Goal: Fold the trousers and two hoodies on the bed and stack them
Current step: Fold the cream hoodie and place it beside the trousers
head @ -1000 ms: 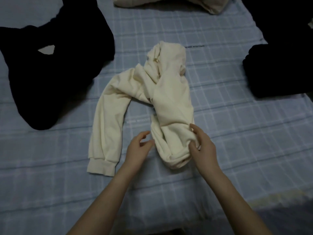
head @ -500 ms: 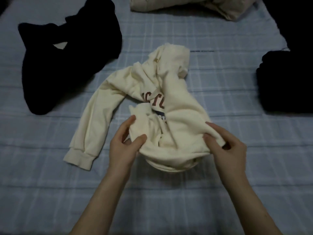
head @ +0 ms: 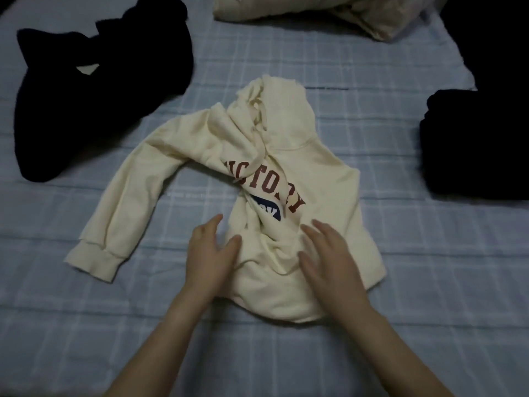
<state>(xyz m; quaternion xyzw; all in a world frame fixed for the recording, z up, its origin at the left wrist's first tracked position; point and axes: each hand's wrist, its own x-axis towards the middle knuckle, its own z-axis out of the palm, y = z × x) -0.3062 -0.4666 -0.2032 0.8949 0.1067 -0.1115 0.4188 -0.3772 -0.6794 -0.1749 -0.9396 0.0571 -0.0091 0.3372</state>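
Cream fleece fills the middle of the head view: a cream hoodie [head: 312, 156] lies front-up on the blue checked bedsheet [head: 429, 267], its hood toward the top of the frame and one sleeve stretched to the lower left, ending in a ribbed cuff. The other sleeve cannot be seen. Red block letters across the chest are creased and partly swallowed by a fold, and only a corner of a dark blue patch below them shows.

The left hand [head: 209, 253] rests at the bunched lower left of the body, fingers loosely spread, thumb on the fabric, not closed around anything. The right hand [head: 329, 262] lies flat and spread on the lower right of the body, pressing the cloth without clasping it.

At upper left a black hoodie [head: 94, 110] lies crumpled, so dark that its folds are hard to read. At the right edge a black garment [head: 472, 144] is cut off by the frame; whether it is the trousers I cannot tell. Along the top edge, a beige bundle [head: 315, 10] is also cropped.
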